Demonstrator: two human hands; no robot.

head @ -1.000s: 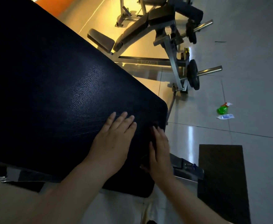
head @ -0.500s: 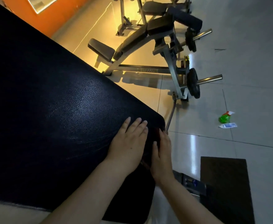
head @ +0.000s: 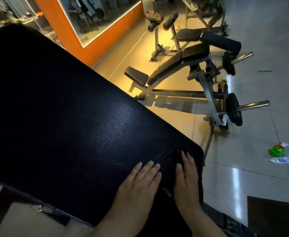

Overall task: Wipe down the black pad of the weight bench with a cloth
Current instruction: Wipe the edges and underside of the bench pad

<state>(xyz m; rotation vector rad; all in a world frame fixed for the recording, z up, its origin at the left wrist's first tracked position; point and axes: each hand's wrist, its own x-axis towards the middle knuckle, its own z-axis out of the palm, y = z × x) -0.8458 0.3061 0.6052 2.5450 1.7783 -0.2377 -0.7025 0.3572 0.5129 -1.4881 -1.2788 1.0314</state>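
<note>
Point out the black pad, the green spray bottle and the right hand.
black pad point(head: 72, 117), head view, bare top surface.
green spray bottle point(head: 277, 150), head view, green body.
right hand point(head: 186, 178), head view, back of hand.

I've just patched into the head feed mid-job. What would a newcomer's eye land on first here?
The big black pad fills the left of the view. The left hand and right hand lie flat side by side near its lower right corner, with a dark cloth barely visible between them. Behind, an orange mirror frame stands out at the top, and a green spray bottle lies on the tiled floor at far right.
</note>
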